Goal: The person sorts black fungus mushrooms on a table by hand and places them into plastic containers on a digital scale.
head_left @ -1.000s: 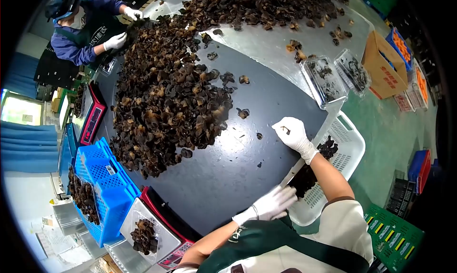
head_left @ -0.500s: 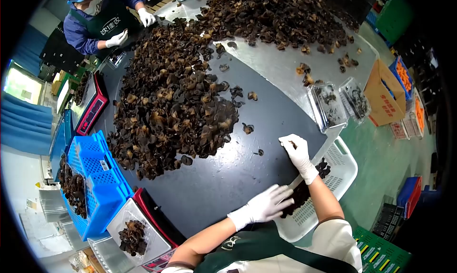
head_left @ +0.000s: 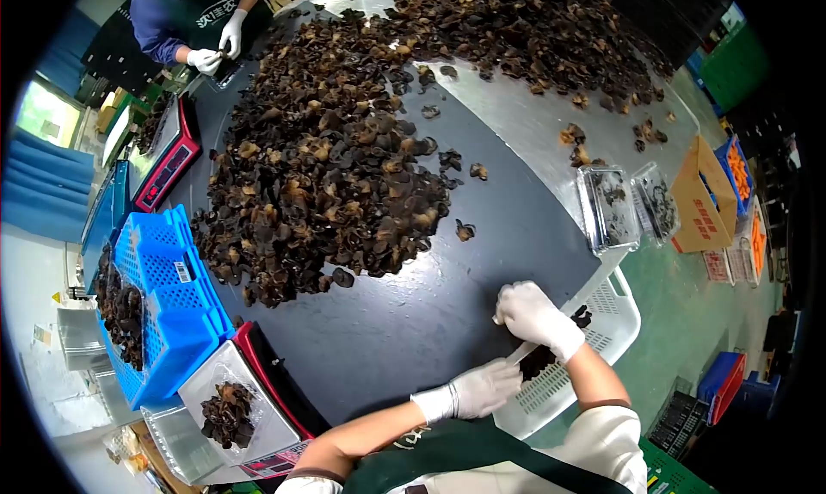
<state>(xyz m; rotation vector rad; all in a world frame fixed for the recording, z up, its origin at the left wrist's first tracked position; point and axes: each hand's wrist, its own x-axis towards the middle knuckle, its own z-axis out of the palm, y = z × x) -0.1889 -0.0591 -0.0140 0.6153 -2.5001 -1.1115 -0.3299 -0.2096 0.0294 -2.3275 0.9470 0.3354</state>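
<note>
My right hand point(head_left: 535, 318), in a white glove, is low over the dark tabletop point(head_left: 430, 322) near its right edge. Its fingers curl inward and are closed; whatever may be inside them is hidden. My left hand point(head_left: 486, 389), also gloved, lies at the table's front edge with fingers stretched and nothing visible in it. Just beyond that edge sits a white perforated basket point(head_left: 621, 309) with dark wood ear mushrooms point(head_left: 538, 362) in it, partly covered by my hands. A large heap of wood ear mushrooms point(head_left: 335, 175) spreads over the table.
At left are a blue crate point(head_left: 172, 296), a scale point(head_left: 258, 382) bearing a mushroom clump point(head_left: 228, 415), and another red scale point(head_left: 172, 163). Clear plastic boxes point(head_left: 609, 206) rest at the right edge by a carton point(head_left: 705, 201). Across the table, a co-worker point(head_left: 198, 21) handles something small.
My right hand has come down and nearer, its fingers curling in. A small mushroom piece beside it no longer shows. My left hand shifted slightly. The co-worker's hands have come together; the view has shifted.
</note>
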